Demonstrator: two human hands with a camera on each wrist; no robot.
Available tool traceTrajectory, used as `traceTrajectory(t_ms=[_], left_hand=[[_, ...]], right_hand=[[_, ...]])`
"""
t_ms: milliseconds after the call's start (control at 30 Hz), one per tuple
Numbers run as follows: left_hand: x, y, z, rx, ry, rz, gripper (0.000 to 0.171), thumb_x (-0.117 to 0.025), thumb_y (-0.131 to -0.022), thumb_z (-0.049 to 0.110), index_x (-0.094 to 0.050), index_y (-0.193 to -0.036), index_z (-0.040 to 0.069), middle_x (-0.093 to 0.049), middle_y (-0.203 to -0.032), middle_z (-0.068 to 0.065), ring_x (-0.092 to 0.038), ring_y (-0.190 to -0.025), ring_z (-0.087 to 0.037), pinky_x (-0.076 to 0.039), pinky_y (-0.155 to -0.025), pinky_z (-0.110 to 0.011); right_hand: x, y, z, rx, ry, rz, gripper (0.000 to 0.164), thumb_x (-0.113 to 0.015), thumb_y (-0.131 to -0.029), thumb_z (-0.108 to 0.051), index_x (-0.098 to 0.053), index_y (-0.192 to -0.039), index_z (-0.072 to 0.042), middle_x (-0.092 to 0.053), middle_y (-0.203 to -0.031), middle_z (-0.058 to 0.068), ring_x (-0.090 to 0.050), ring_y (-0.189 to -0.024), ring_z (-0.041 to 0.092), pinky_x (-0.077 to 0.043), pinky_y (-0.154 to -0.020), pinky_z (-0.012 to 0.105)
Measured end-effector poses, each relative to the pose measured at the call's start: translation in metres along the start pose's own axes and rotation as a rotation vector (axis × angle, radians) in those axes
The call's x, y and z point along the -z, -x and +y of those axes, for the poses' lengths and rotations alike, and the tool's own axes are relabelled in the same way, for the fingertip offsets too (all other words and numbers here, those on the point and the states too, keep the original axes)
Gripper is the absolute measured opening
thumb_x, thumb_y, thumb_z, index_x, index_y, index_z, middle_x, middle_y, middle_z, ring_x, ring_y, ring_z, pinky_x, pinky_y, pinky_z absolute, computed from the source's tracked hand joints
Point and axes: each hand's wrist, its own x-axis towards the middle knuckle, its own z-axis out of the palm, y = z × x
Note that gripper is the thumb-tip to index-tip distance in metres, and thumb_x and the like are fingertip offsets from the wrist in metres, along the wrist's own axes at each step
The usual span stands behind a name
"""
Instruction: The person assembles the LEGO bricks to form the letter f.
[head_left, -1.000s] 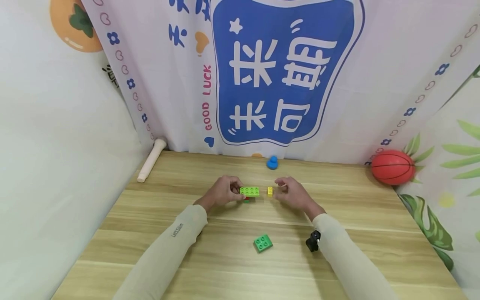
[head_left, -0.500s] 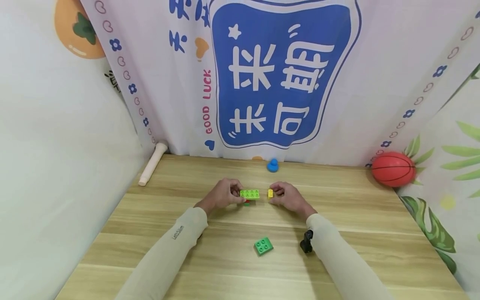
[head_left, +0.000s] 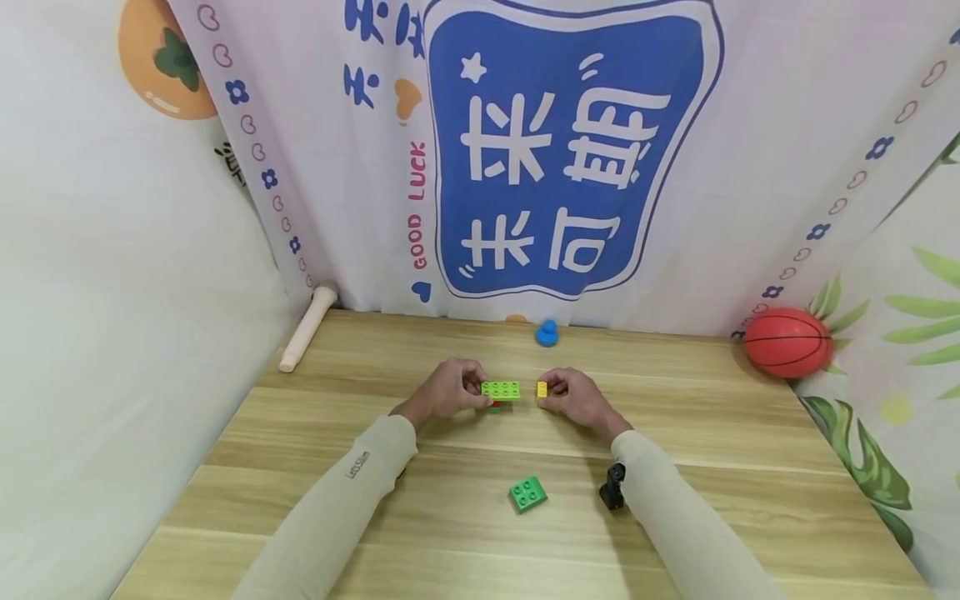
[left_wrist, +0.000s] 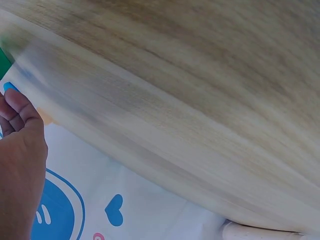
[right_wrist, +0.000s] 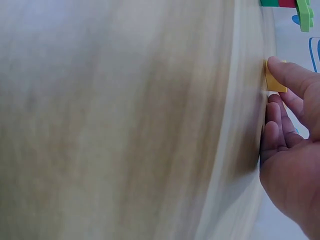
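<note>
Head view: R hand [head_left: 579,395], fingers apart beside yellow brick [head_left: 542,389] 1 s ago, now pinches it on or just above worktop [head_left: 420,525], can't tell. L hand [head_left: 450,389] pinches lime-green stack [head_left: 501,389] nearby. Both hands loaded; pcs. apart.

Studded lime brick [head_left: 501,389] atop red brick [right_wrist: 287,3], yellow brick [head_left: 542,390] near.

lime brick [head_left: 501,389], yellow brick [head_left: 542,389]: smooth plastic | table [head_left: 435,533]: wood-grained, smooth | backdrop [head_left: 558,167]: matt cloth
</note>
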Motion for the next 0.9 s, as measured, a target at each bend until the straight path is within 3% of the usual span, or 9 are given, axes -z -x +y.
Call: traceTrajectory(t_ms=[300,400,667,900], left_hand=[[-0.001,0.002,-0.001,-0.003,0.003,-0.001,0.021,-0.089,-0.086,0.005,-0.076,-0.102,0.003,-0.073,-0.093,-0.008,-0.062,-0.080,-0.009,-0.053,-0.072,-0.017],[-0.001,0.003,-0.001,-0.001,-0.001,0.001,0.020,-0.089,-0.086,0.005,-0.075,-0.102,0.003,-0.073,-0.092,-0.008,-0.062,-0.080,-0.010,-0.052,-0.071,-0.017],[-0.001,0.003,-0.002,-0.004,0.004,-0.001,0.021,-0.088,-0.087,0.006,-0.075,-0.103,0.003,-0.073,-0.094,-0.008,-0.062,-0.082,-0.011,-0.053,-0.073,-0.017],[0.000,0.002,-0.001,-0.018,-0.001,-0.001,0.020,-0.088,-0.087,0.006,-0.075,-0.103,0.003,-0.074,-0.094,-0.009,-0.063,-0.081,-0.010,-0.055,-0.074,-0.018]], right_hand=[[0.000,0.005,-0.008,-0.033,-0.025,-0.004,0.027,-0.081,-0.096,-0.011,-0.075,-0.121,-0.004,-0.075,-0.111,0.011,-0.068,-0.100,0.019,-0.057,-0.091,0.033],[-0.001,0.007,-0.014,-0.031,-0.045,0.000,0.027,-0.080,-0.097,-0.011,-0.075,-0.123,-0.004,-0.077,-0.111,0.010,-0.069,-0.100,0.020,-0.059,-0.090,0.034],[0.002,0.003,-0.044,0.078,-0.057,0.038,0.034,-0.080,-0.098,-0.015,-0.071,-0.129,-0.005,-0.076,-0.122,0.013,-0.071,-0.113,0.028,-0.059,-0.101,0.047],[-0.002,-0.002,-0.076,0.173,-0.070,0.023,0.037,-0.081,-0.097,-0.016,-0.070,-0.130,-0.003,-0.075,-0.126,0.015,-0.071,-0.115,0.032,-0.059,-0.101,0.050]])
